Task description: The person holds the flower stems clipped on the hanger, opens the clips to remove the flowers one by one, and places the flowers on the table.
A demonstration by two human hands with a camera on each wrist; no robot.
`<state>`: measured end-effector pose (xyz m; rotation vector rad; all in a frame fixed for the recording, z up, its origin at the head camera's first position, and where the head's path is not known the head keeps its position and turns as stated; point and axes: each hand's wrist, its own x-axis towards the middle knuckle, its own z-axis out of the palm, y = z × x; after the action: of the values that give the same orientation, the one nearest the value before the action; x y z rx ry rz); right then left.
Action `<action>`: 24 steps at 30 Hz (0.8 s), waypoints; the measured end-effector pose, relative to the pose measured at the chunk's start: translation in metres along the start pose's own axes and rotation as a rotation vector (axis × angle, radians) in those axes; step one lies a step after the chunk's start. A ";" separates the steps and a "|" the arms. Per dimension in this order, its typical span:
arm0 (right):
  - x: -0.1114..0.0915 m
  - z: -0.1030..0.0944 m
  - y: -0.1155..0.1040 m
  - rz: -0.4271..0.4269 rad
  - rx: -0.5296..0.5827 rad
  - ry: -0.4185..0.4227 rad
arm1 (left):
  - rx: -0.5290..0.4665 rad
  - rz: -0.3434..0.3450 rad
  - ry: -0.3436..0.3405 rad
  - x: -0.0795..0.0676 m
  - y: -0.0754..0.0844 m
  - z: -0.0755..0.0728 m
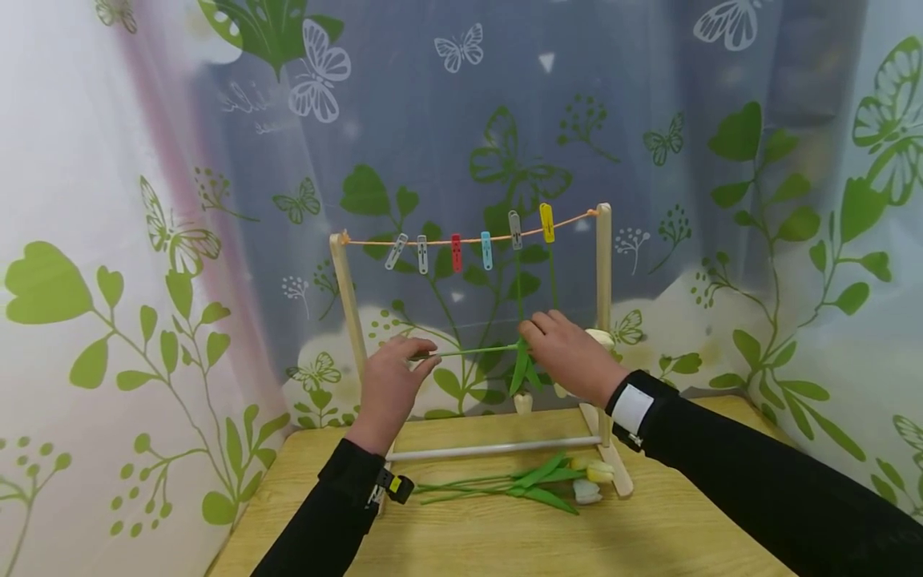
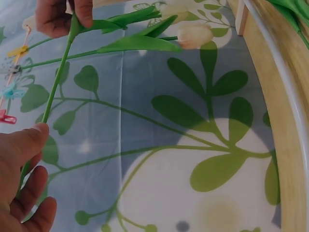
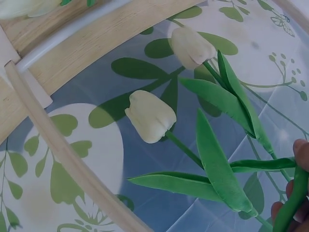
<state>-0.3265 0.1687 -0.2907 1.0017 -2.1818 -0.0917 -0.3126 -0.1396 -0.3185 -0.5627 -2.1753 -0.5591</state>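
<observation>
Both hands hold one artificial tulip sideways in front of a small wooden clothesline rack. My left hand (image 1: 395,383) pinches the thin green stem (image 1: 476,350) near its bare end, between thumb and fingers. My right hand (image 1: 573,353) grips the same stem by the leaves, and a white bloom (image 1: 600,338) shows past its far side. Behind hang two pale tulips, head down: one (image 3: 190,46) from a grey clothespin (image 1: 515,231), the other (image 3: 152,116) from a yellow clothespin (image 1: 547,223). In the left wrist view, the held stem (image 2: 57,82) crosses in front of both hanging stems.
An orange cord (image 1: 375,243) runs between wooden posts (image 1: 604,280), also carrying a red clothespin (image 1: 456,253), a blue clothespin (image 1: 486,251) and two whitish ones (image 1: 422,255). A white crossbar (image 1: 497,449) spans the base. Several tulips (image 1: 541,481) lie on the wooden table (image 1: 461,537). A patterned curtain (image 1: 404,104) hangs behind.
</observation>
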 end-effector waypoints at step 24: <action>0.000 0.008 -0.018 -0.019 -0.075 0.134 | 0.299 0.172 0.014 -0.008 0.020 0.002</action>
<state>-0.3203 0.1548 -0.3025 0.9587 -2.0330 -0.1111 -0.2983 -0.1244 -0.3219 -0.5718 -2.1196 -0.1408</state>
